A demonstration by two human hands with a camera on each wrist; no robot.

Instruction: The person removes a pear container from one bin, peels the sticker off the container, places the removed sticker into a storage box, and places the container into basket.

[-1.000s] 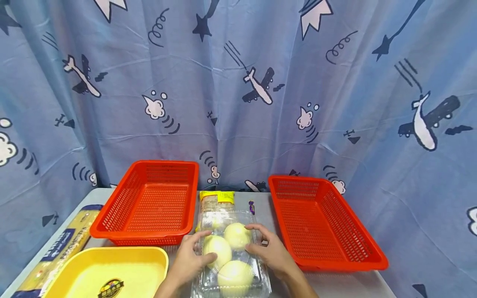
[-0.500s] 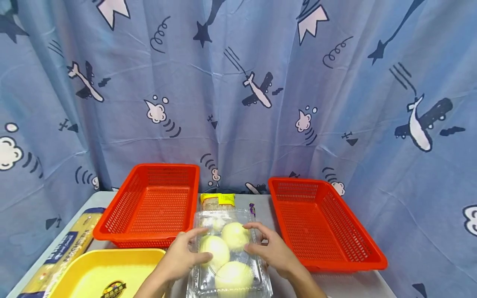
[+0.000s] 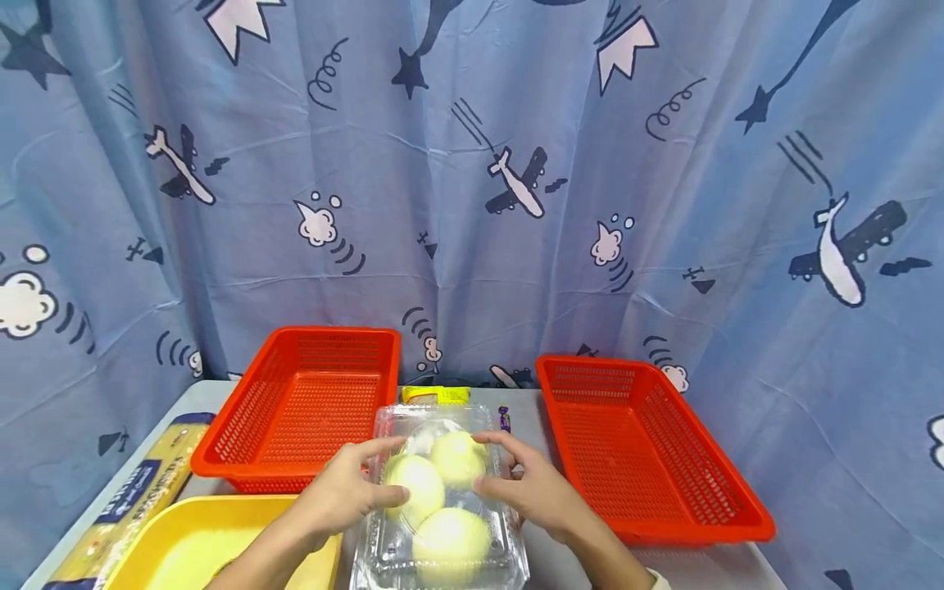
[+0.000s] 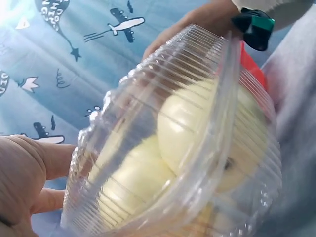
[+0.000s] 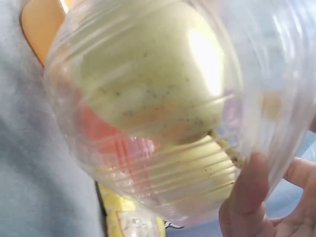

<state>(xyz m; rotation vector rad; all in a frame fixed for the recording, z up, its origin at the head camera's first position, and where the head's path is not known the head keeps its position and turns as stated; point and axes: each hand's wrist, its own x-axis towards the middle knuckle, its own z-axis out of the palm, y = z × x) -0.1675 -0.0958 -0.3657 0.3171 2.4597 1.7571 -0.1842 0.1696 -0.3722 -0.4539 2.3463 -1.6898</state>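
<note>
Between my two hands is a clear plastic clamshell box (image 3: 398, 541) with pale yellow-green round fruits (image 3: 451, 537) inside; three show in the head view. My left hand (image 3: 341, 493) grips its left side, thumb and forefinger spread over the lid. On the right side, my right hand (image 3: 534, 490) holds it in the same way. Ribbed walls of the box (image 4: 197, 54) fill much of the left wrist view, with the left hand (image 4: 24, 182) at its edge. Right fingers (image 5: 249, 185) press the wall in the right wrist view. The box appears raised off the table.
Red plastic baskets stand at left (image 3: 324, 410) and right (image 3: 627, 442). A yellow tub (image 3: 184, 541) sits front left, beside a long yellow-and-blue pasta packet (image 3: 140, 500). Behind the box lie a yellow packet (image 3: 437, 395) and a small purple-wrapped sweet (image 3: 505, 419). A blue curtain (image 3: 472, 188) hangs behind.
The box, held in both hands, has shifted a little left and higher in the head view. It now hides most of the yellow packet. Both hands keep their grip.
</note>
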